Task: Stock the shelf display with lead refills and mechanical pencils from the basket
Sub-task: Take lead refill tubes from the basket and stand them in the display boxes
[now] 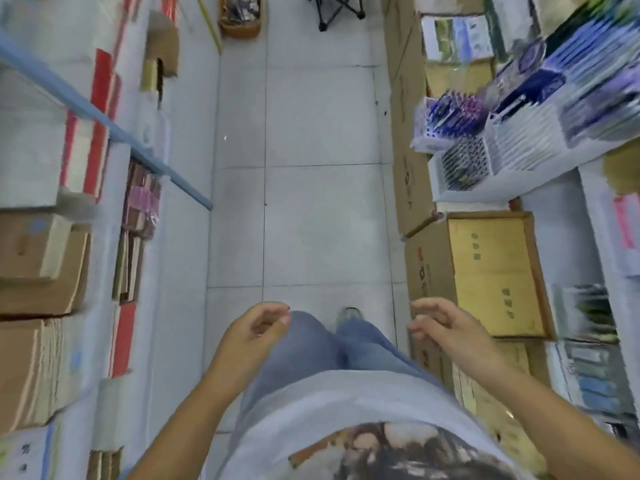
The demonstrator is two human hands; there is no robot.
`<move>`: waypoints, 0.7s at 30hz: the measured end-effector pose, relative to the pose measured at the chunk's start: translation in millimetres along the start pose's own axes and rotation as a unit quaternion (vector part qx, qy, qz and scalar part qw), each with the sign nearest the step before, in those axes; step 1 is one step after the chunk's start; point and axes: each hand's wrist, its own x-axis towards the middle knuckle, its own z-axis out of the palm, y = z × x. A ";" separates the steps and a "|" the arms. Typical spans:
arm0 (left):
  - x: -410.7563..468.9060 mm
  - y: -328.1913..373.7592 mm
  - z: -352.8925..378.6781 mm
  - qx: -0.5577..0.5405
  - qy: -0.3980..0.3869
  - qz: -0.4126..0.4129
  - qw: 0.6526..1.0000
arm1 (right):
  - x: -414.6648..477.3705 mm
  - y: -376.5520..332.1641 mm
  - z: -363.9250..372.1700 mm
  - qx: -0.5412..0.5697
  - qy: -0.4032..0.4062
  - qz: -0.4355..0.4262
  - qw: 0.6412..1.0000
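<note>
— Down at the far end of the aisle, see that wicker basket? It sits on the floor well apart from the person, with dark stock inside. I would guess that is the pencils and refills, but it is too blurred to be sure.

— And the shelf display?

— Off on the right, above the cardboard boxes. Trays of pens and pencils are packed tight there, some tilting out toward the aisle.

— So what could go wrong?

— The aisle is narrow. Boxes crowd the right side, and a blue rail juts out from the left-hand shelving. Someone walking with eyes down could clip a box corner with a foot or brush those leaning trays and spill them. The picture is smeared too, which suggests the head is turning quickly.

— What are the hands doing?

— Nothing is in either one. Left hand hangs in front of the thigh, fingers loosely curled, half closed around air. Right hand is out beside the boxes, fingers spread a little wider, touching nothing that I can see.

— So the stocking is not under way?

— My judgement: the basket must be fetched first.
</note>
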 end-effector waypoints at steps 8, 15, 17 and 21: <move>150.8 85.6 -64.1 -0.056 0.059 -0.052 0.995 | 157.6 -207.6 2.5 -0.084 -0.048 -0.046 0.994; 300.8 213.0 -116.9 0.001 0.009 -0.019 1.000 | 252.6 -329.5 -8.2 -0.046 -0.031 -0.018 0.998; 342.1 256.7 -127.5 0.012 -0.010 -0.011 1.000 | 277.1 -354.1 -21.4 -0.029 -0.022 -0.002 0.999; 442.2 332.3 -139.1 0.018 -0.004 0.010 1.000 | 354.5 -408.7 -43.3 -0.016 0.002 0.022 1.000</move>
